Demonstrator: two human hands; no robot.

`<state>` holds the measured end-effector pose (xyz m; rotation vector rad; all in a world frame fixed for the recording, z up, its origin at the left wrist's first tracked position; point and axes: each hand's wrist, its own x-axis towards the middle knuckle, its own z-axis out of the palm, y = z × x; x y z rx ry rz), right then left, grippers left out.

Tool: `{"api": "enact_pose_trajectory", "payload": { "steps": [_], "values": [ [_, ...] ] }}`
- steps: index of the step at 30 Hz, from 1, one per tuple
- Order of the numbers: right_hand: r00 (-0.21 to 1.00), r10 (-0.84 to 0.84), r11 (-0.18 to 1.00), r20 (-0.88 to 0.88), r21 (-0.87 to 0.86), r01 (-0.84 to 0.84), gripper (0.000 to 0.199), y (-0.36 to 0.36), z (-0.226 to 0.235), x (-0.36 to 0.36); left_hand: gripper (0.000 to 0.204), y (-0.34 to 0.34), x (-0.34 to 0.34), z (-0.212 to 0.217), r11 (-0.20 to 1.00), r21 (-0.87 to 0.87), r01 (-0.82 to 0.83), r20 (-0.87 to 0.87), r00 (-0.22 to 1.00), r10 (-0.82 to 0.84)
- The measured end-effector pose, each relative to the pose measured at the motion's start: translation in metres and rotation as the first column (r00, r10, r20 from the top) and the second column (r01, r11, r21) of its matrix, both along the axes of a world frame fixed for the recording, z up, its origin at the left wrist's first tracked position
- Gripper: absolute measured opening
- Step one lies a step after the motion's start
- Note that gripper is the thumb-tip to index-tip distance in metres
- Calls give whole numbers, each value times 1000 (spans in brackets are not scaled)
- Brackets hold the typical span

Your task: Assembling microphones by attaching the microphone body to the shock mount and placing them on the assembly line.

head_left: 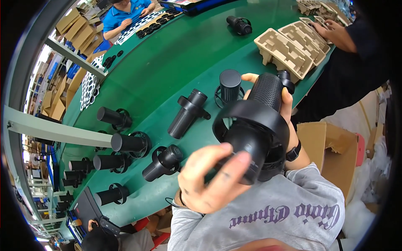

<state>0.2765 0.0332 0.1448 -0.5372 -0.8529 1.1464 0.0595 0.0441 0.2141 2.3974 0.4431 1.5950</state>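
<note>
The green table (176, 54) curves away in front of you, with black fans lying in a loose row along its left side, one (127, 142) near the middle of that row, and another fan (188, 112) on its side close to your hands. Stacked cardboard trays (289, 48) sit at the far right, where another person's hand (325, 27) rests on them.

You hold a black fan (255, 129) up off the table, close to your chest. Your right hand (287, 104) is wrapped around its ribbed handle, fingers closed firmly. Your left hand (211, 178) pinches the round front barrel between thumb and fingers.

The risk I see: the left pinch is light, so a twist could let the barrel slip. An upright black cylinder (230, 85) stands just beyond; swing wide and you may knock it over.
</note>
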Motion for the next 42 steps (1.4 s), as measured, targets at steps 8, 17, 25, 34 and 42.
{"api": "enact_pose_trajectory", "payload": {
  "steps": [8,17,25,34,42],
  "values": [
    [993,-111,981,47,-156,117,93,0,15,-13,30,-10,1,-12,970,243,-13,1,1000,13],
    [994,-78,985,77,-151,89,92,0,13,-12,32,-20,2,-9,945,325,43,-118,993,-5],
    [995,-43,981,86,-186,58,94,1,2,-13,15,-15,1,-8,909,395,134,-223,974,-47],
    [998,62,990,19,-128,-60,91,4,-8,-13,3,-3,2,-12,737,547,397,-337,910,-240],
    [872,271,950,-408,261,-173,77,4,-26,-15,16,-13,17,0,908,354,225,-14,972,-235]
  ]
}}
